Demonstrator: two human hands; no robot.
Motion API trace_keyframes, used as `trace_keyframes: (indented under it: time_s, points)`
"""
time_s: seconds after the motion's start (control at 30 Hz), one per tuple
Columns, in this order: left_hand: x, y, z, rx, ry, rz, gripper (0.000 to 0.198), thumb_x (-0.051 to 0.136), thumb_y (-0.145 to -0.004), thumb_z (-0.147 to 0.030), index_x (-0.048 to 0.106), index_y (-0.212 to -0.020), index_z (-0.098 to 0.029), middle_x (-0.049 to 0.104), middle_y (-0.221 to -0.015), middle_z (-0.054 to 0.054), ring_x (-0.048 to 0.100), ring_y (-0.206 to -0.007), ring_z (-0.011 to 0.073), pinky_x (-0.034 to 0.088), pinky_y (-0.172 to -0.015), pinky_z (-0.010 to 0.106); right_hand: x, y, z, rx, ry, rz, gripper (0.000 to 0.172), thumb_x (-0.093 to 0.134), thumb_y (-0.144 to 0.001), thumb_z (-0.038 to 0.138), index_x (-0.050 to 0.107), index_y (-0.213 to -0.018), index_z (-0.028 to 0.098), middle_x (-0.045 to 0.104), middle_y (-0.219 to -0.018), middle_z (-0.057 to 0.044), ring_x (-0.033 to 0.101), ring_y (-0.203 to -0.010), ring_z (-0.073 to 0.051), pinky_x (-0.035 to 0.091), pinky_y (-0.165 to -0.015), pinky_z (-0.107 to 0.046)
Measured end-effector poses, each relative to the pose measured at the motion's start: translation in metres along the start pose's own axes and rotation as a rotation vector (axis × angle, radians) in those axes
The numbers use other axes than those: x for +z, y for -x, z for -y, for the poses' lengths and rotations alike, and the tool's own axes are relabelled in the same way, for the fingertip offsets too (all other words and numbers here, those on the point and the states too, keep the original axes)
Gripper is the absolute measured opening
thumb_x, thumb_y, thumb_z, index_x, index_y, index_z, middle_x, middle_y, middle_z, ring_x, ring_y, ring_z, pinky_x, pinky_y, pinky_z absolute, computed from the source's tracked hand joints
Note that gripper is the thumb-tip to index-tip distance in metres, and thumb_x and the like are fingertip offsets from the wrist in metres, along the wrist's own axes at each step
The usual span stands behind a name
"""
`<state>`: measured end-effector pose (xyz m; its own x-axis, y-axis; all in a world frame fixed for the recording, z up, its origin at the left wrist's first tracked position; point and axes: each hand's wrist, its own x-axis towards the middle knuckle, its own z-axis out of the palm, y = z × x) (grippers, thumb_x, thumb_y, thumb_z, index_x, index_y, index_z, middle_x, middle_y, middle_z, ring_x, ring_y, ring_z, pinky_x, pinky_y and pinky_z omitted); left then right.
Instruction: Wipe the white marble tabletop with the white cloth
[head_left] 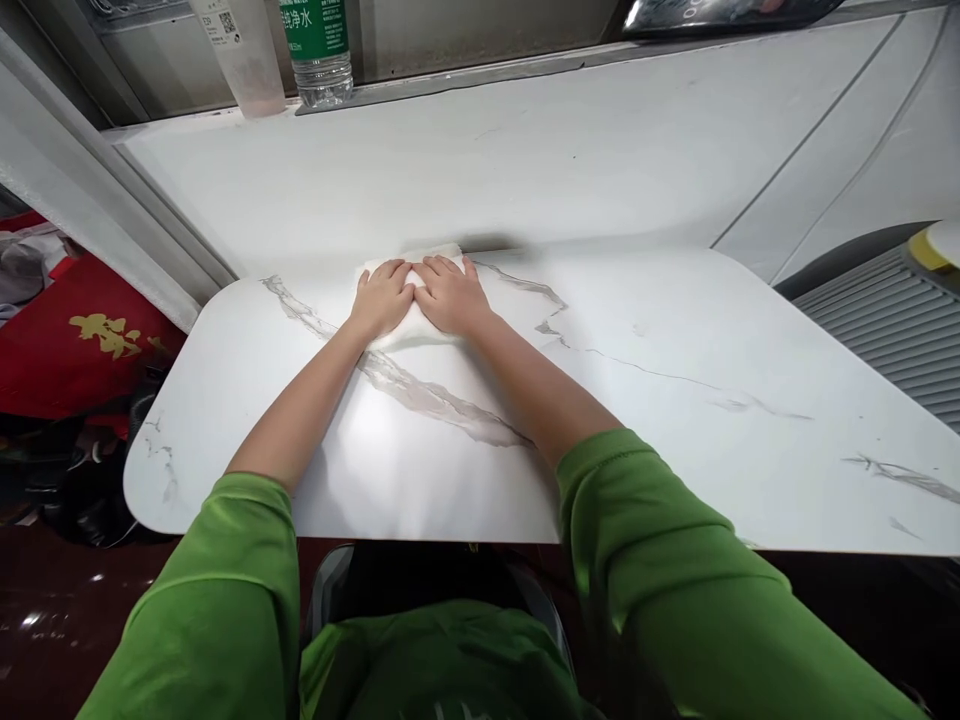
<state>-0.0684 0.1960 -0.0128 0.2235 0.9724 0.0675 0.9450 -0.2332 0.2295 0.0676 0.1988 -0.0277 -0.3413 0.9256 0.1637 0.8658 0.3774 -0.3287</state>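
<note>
A white cloth or tissue (417,328) lies on the white marble-patterned table (637,440), close to its back edge by the wall. My left hand (383,299) rests flat on the left part of it, fingers stretched out. Beside it, my right hand (452,294) presses down on the right part, also with the fingers extended. The two hands nearly touch at the thumbs. Whether the white piece is paper or fabric, I cannot tell.
On the ledge above the table stand a clear plastic cup (251,60) and a green-labelled water bottle (319,50). A dark glossy object (727,14) lies farther right. Red bags (90,335) are left of the table; a grey ribbed object (885,310) stands at right.
</note>
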Motion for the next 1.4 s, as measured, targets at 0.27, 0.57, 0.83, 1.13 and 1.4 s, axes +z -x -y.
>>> trace_keyframes:
  time_s: [0.27, 0.57, 0.83, 1.13, 1.4]
  points:
    - [0.004, -0.024, 0.008, 0.001, -0.006, -0.002, 0.055, 0.030, -0.100, -0.024, 0.043, -0.153, -0.018, 0.038, -0.164, 0.009, 0.032, -0.153, 0.0208, 0.019, -0.127, 0.049, 0.006, -0.021, -0.010, 0.001, -0.019, -0.039, 0.057, 0.027, -0.097, 0.021, 0.048, -0.150, 0.012, 0.041, -0.160, -0.014, 0.032, -0.151, -0.029, 0.014, -0.125, -0.061]
    - [0.010, -0.037, 0.014, 0.000, 0.000, -0.043, 0.055, 0.031, -0.098, -0.025, 0.048, -0.150, -0.020, 0.042, -0.162, 0.008, 0.035, -0.151, 0.0227, 0.022, -0.127, 0.049, 0.009, -0.032, -0.019, -0.041, -0.050, -0.072, 0.056, 0.028, -0.097, 0.023, 0.050, -0.147, 0.013, 0.046, -0.157, -0.014, 0.037, -0.146, -0.029, 0.018, -0.122, -0.062]
    - [0.007, -0.033, 0.012, -0.002, -0.009, -0.038, 0.055, 0.032, -0.099, -0.025, 0.046, -0.152, -0.019, 0.042, -0.162, 0.008, 0.035, -0.151, 0.0217, 0.022, -0.127, 0.048, 0.009, -0.029, -0.017, -0.032, -0.039, -0.069, 0.055, 0.027, -0.097, 0.023, 0.050, -0.147, 0.015, 0.045, -0.158, -0.013, 0.035, -0.148, -0.028, 0.017, -0.123, -0.061]
    - [0.006, -0.015, 0.005, -0.025, -0.038, -0.034, 0.053, 0.031, -0.102, -0.025, 0.043, -0.153, -0.018, 0.039, -0.164, 0.008, 0.032, -0.153, 0.0216, 0.022, -0.127, 0.046, 0.007, -0.016, -0.015, -0.056, -0.046, -0.062, 0.057, 0.027, -0.097, 0.022, 0.048, -0.149, 0.014, 0.043, -0.159, -0.015, 0.035, -0.149, -0.029, 0.016, -0.123, -0.063]
    - [0.001, 0.033, 0.003, 0.047, 0.005, -0.016, 0.049, 0.033, -0.104, -0.028, 0.046, -0.151, -0.020, 0.040, -0.163, 0.009, 0.033, -0.152, 0.0213, 0.020, -0.127, 0.046, 0.006, 0.032, 0.010, -0.018, -0.028, -0.062, 0.057, 0.029, -0.098, 0.024, 0.047, -0.151, 0.011, 0.041, -0.160, -0.017, 0.034, -0.151, -0.031, 0.017, -0.123, -0.064]
